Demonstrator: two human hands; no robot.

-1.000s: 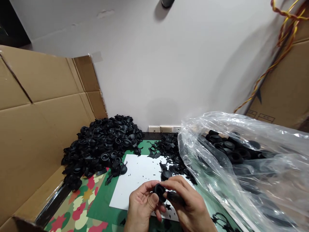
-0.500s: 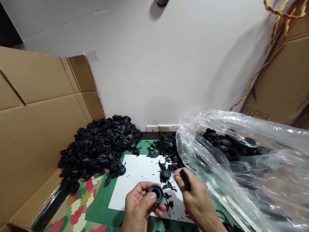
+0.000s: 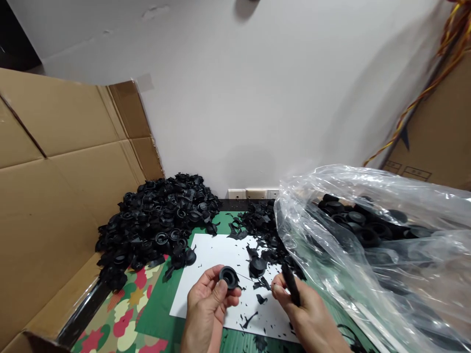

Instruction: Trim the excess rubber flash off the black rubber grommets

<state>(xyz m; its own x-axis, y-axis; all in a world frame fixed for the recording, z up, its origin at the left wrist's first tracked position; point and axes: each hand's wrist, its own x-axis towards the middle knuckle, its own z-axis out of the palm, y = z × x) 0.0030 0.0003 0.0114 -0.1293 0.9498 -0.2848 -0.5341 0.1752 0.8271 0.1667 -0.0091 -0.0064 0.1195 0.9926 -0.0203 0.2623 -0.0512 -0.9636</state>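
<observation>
My left hand (image 3: pixel 206 304) pinches a round black rubber part (image 3: pixel 228 277) with its hollow side facing me, held above a white sheet (image 3: pixel 217 260). My right hand (image 3: pixel 305 309) is closed round a thin black tool (image 3: pixel 290 284) and its fingertips pull a fine black strand that runs across to the part. A second rubber part (image 3: pixel 257 266) lies on the sheet just beyond my hands, among black trimmings (image 3: pixel 262 298).
A big heap of black rubber parts (image 3: pixel 158 220) lies at the back left against a cardboard wall (image 3: pixel 55 186). A clear plastic bag (image 3: pixel 368 255) with more parts fills the right. Scraps (image 3: pixel 257 220) pile by the white wall. A patterned mat (image 3: pixel 121 318) covers the table.
My hands have come apart: the left lifted the part up and away, the right drew back to the right with the tool, stretching a thin strand off the part.
</observation>
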